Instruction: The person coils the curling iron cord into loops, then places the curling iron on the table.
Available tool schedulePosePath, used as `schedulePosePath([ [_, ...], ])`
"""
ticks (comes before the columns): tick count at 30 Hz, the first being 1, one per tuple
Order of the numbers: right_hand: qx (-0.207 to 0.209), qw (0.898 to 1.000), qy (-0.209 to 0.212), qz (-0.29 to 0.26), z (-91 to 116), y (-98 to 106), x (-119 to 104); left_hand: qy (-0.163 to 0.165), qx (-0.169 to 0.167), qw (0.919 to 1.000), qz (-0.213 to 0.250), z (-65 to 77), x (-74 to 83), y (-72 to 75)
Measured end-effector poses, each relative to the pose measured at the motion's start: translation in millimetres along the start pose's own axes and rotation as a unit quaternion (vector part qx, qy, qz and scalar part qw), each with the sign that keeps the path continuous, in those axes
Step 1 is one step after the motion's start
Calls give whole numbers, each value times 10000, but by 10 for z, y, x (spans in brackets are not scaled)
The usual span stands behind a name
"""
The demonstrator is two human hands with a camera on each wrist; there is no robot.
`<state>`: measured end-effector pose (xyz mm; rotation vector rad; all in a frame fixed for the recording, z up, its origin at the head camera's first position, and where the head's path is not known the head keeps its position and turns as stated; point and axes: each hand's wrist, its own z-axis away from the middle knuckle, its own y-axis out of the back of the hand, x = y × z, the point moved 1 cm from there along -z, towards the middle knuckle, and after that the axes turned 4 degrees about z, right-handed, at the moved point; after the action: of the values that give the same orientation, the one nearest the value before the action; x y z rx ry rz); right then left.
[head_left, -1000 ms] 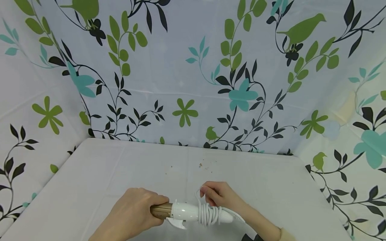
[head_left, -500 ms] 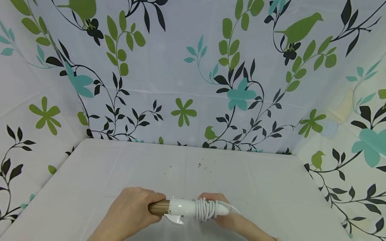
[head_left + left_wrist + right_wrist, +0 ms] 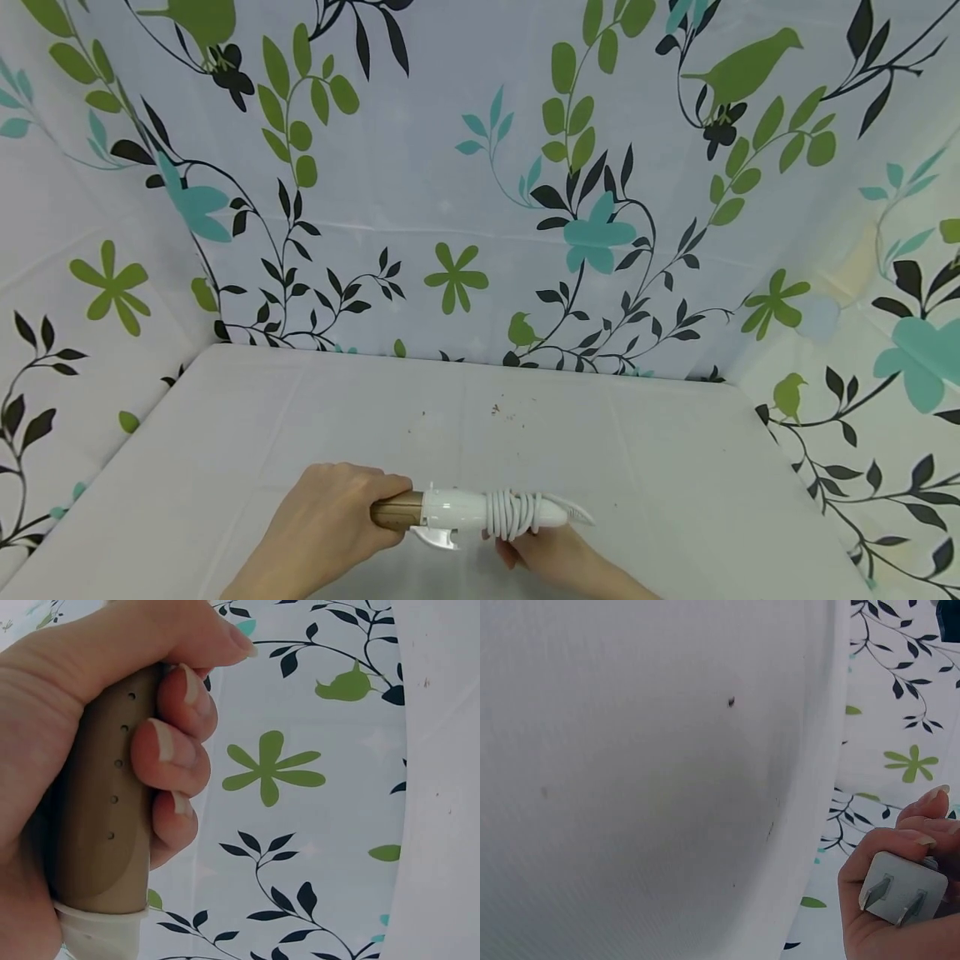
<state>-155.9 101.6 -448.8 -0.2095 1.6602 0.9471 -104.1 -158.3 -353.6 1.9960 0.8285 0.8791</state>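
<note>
My left hand (image 3: 330, 521) grips the brown barrel of what looks like a curling iron (image 3: 453, 510), held level over the table. In the left wrist view, the fingers curl round the barrel (image 3: 112, 802), which has a row of small holes and meets a white collar. A white lever (image 3: 435, 537) sticks out below the white handle. White cord (image 3: 512, 515) is wound in several loops round the handle's right part. My right hand (image 3: 551, 554) is just below the loops. In the right wrist view it pinches a white two-prong plug (image 3: 904, 889), prongs outward.
A white-covered table (image 3: 360, 417) lies beneath, with small brown crumbs (image 3: 497, 409) scattered toward its back. A patterned sheet with leaves, birds and flowers (image 3: 456, 277) stands behind it and at both sides.
My right hand has moved from behind the handle, passing beneath it, to its near side, and the loose cord strand by the fingers is drawn in. The left hand keeps its grip almost unmoved.
</note>
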Motion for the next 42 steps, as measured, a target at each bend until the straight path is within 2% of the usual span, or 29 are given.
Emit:
schedulePosePath([
  [2, -25, 9993, 161, -327, 7, -14, 17, 7, 27, 10000, 15, -2, -2, -3],
  [5, -72, 9983, 155, -555, 15, -28, 38, -11, 110, 9999, 51, -4, -6, -12],
  [11, -251, 9934, -507, -997, 27, -95, 34, -73, 304, 9995, -76, -4, -16, -20],
  [16, -290, 9892, -691, -1260, 49, -169, 1, -32, 305, 9994, -132, -1, -28, -16],
  [20, -245, 9929, -624, -981, 85, -189, -26, 6, 380, 9991, -208, 12, -40, -7],
  [23, -177, 9971, -414, -612, 123, -208, -46, 63, 414, 9988, -235, 17, -46, 3],
  [27, -12, 9986, -337, -413, 175, -258, -79, 167, 412, 9987, -248, 16, -50, 17],
  [35, 527, 9976, -443, -1, 279, -358, -130, 306, 384, 9986, -186, 18, -60, 32],
  [42, 902, 9928, -83, 785, 348, -407, -145, 476, 331, 9981, -224, 20, -63, 37],
])
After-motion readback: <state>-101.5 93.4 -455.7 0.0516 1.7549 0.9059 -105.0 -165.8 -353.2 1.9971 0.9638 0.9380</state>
